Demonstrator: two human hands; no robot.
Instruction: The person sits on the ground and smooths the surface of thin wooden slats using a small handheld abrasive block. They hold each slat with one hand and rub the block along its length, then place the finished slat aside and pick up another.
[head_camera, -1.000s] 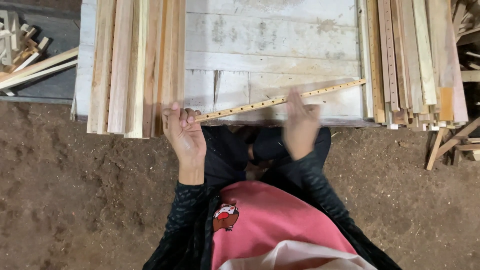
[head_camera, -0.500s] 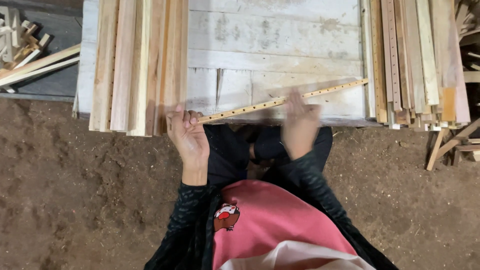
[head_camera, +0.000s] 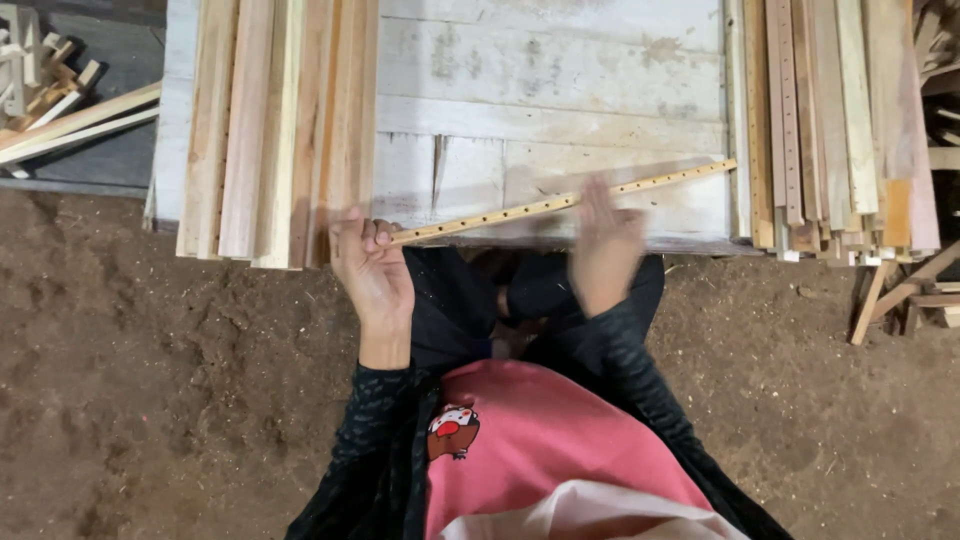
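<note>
A long thin wooden strip (head_camera: 500, 212) with a row of small holes lies slanted over the front of a white plank table (head_camera: 550, 70). My left hand (head_camera: 368, 262) grips its near left end at the table's edge. Blurred with motion, my right hand (head_camera: 605, 245) is against the strip's middle, fingers stretched over it. Whether it holds anything I cannot tell.
A stack of wooden slats (head_camera: 275, 120) lies on the table's left side. More slats, some with holes (head_camera: 830, 110), are piled on the right. Loose wood pieces (head_camera: 45, 95) sit at the far left. Brown dirt floor (head_camera: 150, 400) lies all around me.
My right hand has slid along the strip and stays blurred. My left hand keeps its grip on the strip's left end. The strip has barely shifted.
</note>
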